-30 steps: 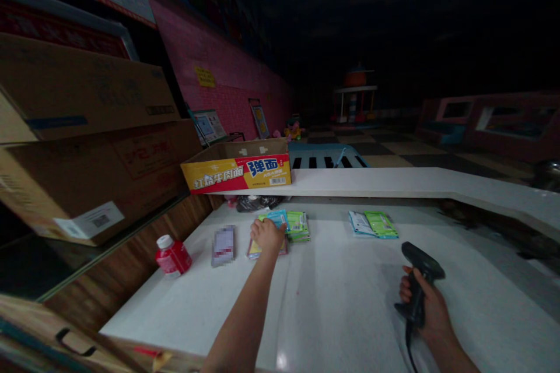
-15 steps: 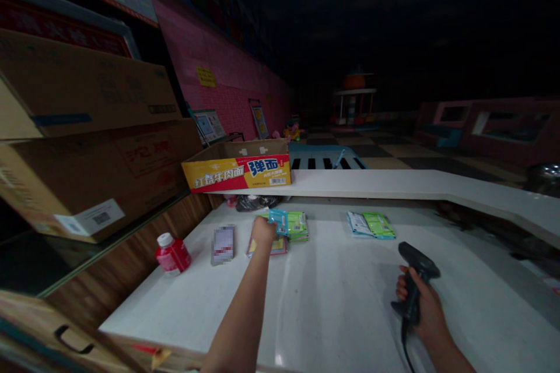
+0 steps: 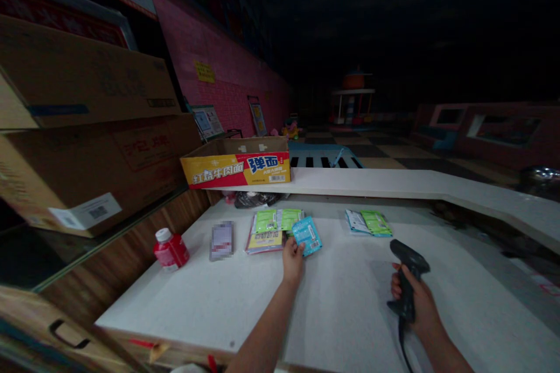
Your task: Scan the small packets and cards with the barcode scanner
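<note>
My left hand (image 3: 294, 259) pinches the corner of a blue packet (image 3: 308, 235), held just above the white counter. Behind it lie green packets (image 3: 280, 220), partly on top of a flat stack with a yellow and pink cover (image 3: 265, 241). My right hand (image 3: 420, 303) is wrapped round the grip of a black barcode scanner (image 3: 409, 277), whose cable runs down from the handle. Its head points away and to the left. Farther back on the counter, a white-and-blue packet (image 3: 356, 221) and a green packet (image 3: 375, 224) lie side by side.
A red bottle with white cap (image 3: 171, 249) and a blurred flat rectangle (image 3: 221, 240) stand to the left on the counter (image 3: 210, 309). An open noodle carton (image 3: 238, 168) sits on the raised ledge (image 3: 371, 180). Large cardboard boxes (image 3: 100, 169) are stacked at far left.
My left hand has moved right and nearer, carrying the blue packet off the pile and uncovering green packets. My right hand still holds the scanner, almost unmoved.
</note>
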`<action>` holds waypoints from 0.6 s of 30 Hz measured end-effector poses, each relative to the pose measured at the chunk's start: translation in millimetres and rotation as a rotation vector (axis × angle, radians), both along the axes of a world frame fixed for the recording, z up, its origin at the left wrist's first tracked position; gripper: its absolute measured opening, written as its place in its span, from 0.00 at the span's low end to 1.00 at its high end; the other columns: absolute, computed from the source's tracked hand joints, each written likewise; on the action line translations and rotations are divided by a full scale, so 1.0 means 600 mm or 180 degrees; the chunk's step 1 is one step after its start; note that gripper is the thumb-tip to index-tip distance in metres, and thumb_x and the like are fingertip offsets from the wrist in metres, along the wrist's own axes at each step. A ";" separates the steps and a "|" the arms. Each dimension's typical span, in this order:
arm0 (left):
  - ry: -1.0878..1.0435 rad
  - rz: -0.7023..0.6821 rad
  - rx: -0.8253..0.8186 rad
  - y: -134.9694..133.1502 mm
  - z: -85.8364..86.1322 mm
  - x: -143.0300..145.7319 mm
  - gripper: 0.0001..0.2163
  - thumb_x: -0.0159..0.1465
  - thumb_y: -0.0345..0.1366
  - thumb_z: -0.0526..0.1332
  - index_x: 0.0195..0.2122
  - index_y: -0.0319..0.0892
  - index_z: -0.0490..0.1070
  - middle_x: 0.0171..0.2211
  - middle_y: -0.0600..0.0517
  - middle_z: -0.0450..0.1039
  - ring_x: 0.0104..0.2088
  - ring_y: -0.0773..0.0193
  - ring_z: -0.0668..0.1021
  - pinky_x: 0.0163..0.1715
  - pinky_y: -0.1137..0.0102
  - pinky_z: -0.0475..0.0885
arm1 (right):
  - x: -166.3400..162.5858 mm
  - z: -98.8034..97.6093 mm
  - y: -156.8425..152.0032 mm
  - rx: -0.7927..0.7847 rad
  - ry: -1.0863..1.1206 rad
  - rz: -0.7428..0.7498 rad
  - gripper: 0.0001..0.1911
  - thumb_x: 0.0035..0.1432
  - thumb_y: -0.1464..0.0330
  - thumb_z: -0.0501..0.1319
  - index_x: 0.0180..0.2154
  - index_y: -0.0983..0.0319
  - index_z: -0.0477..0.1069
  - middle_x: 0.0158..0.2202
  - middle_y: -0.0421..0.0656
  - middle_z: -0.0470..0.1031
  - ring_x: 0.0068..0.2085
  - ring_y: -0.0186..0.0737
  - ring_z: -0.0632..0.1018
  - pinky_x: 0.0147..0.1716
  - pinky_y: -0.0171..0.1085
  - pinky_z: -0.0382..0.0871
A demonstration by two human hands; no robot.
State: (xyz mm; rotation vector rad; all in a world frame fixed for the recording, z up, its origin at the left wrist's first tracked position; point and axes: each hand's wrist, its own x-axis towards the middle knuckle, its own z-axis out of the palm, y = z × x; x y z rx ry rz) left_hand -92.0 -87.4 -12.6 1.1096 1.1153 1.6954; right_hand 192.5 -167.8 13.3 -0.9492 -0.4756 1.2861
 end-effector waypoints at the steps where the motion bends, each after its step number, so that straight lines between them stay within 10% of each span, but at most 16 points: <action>1: 0.0078 0.0030 -0.0008 0.000 -0.004 -0.001 0.19 0.52 0.49 0.66 0.37 0.40 0.70 0.32 0.47 0.76 0.30 0.60 0.78 0.33 0.67 0.74 | -0.002 0.003 -0.001 -0.0047 -0.0086 0.0027 0.25 0.43 0.55 0.72 0.38 0.62 0.70 0.19 0.34 0.68 0.17 0.29 0.67 0.14 0.27 0.60; 18: 0.0590 0.0367 -0.0057 0.002 -0.013 -0.003 0.13 0.58 0.44 0.61 0.37 0.41 0.69 0.33 0.48 0.75 0.34 0.60 0.77 0.35 0.67 0.73 | -0.132 0.068 -0.106 0.0032 -0.1711 0.1349 0.25 0.48 0.49 0.66 0.39 0.61 0.68 0.18 0.33 0.66 0.13 0.30 0.64 0.10 0.28 0.58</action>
